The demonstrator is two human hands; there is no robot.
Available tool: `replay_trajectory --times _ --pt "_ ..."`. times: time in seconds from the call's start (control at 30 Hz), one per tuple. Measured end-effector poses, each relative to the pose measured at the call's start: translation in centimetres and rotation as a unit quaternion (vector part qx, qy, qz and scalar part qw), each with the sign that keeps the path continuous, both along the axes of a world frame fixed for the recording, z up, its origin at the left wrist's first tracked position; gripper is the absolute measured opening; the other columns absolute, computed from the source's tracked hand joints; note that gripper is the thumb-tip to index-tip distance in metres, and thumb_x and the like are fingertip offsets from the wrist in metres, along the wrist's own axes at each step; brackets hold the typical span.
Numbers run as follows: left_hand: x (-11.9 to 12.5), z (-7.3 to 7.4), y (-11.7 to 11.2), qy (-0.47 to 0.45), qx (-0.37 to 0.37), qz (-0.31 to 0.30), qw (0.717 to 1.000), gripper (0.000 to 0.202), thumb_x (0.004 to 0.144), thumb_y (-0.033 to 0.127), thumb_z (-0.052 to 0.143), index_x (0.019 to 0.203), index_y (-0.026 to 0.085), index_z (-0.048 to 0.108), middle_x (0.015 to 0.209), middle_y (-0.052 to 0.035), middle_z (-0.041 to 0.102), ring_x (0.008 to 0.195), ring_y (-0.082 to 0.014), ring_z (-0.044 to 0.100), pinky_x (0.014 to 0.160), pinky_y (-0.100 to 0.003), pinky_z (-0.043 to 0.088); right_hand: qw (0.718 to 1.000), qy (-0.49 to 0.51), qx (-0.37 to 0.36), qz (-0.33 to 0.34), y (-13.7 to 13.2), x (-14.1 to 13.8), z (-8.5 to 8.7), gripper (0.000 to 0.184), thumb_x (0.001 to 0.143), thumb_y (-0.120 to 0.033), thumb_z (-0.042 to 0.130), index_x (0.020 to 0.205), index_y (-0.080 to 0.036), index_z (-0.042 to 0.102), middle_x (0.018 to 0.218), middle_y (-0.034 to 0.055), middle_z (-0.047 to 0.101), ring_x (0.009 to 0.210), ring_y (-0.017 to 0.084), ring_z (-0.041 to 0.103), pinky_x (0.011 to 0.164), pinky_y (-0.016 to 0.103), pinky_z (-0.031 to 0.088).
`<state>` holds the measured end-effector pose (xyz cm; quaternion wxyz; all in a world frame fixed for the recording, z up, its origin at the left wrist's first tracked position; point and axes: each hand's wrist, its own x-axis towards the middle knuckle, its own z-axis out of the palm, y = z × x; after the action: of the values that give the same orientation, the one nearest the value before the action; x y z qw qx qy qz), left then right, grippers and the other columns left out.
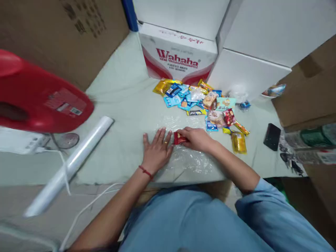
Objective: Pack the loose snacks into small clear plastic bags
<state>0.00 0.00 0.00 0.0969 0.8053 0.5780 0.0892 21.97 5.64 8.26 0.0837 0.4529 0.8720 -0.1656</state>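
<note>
Broadly, a table under a pale cover spreads beneath and in front of the Wahaha carton, with a large brown cardboard box to the carton's left. Nearer the person than that box, well left of the carton, stands a red plastic object. In front of the carton and off to its left lies a long, shiny roll, slanting past the table's near edge. A heap of wrapped snacks sits at the carton's foot, trailing off to its right. Farther out in front of the carton, past the heap, a crinkled clear film lies on the table. Out here the left hand rests palm down, fingers spread and gripping nothing, a red bracelet at its wrist. Beside it, also in front of the carton, the right hand pinches a small red packet over the film, fingers curled around its right end; the left fingertips are just beside the packet. Smallest is a ring on the left hand.
</note>
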Motion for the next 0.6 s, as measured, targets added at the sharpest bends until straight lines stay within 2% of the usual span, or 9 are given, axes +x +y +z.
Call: replay_trajectory --times 0.17,0.27,0.43,0.6 --pt "-1.6 0.7 -1.2 0.013 -0.001 -0.021 1.0 0.062 0.108 0.05 0.039 0.168 0.034 0.033 0.179 -0.0094 0.02 0.166 -0.031 0.022 0.127 -0.072 -0.014 1.0 0.02 -0.002 -0.007 -0.9 0.1 -0.6 0.059 0.104 -0.037 0.06 0.161 -0.027 0.046 0.146 0.0102 0.063 0.114 0.026 0.071 0.082 0.031 0.052" --pt "-2.3 0.9 -1.2 0.024 -0.011 -0.022 0.999 0.062 0.108 0.052 0.04 0.167 0.034 0.036 0.179 -0.0084 0.018 0.167 -0.0323 0.019 0.127 -0.073 -0.01 1.0 0.013 0.002 -0.005 -1.0 0.0 -0.6 0.06 0.104 -0.037 0.06 0.162 -0.027 0.045 0.147 0.0101 0.063 0.111 0.027 0.071 0.08 0.032 0.051" --pt "-2.7 1.0 -0.3 0.003 -0.045 0.005 0.999 0.063 0.11 0.049 0.031 0.17 0.032 0.026 0.178 -0.0107 0.022 0.162 -0.0333 0.031 0.126 -0.079 0.0 1.0 0.006 0.0 0.013 -1.1 -0.5 -0.2 0.055 0.104 -0.037 0.06 0.158 -0.03 0.05 0.142 0.0093 0.065 0.105 0.025 0.071 0.078 0.031 0.049" --pt "-2.6 0.7 -0.5 0.0 -0.018 0.018 1.0 0.061 0.11 0.044 0.031 0.17 0.032 0.027 0.176 -0.0118 0.029 0.161 -0.0331 0.034 0.125 -0.079 -0.005 1.0 -0.004 -0.006 0.001 -1.7 -1.4 0.3 0.053 0.104 -0.035 0.059 0.156 -0.028 0.05 0.14 0.0111 0.065 0.103 0.024 0.071 0.079 0.031 0.05"
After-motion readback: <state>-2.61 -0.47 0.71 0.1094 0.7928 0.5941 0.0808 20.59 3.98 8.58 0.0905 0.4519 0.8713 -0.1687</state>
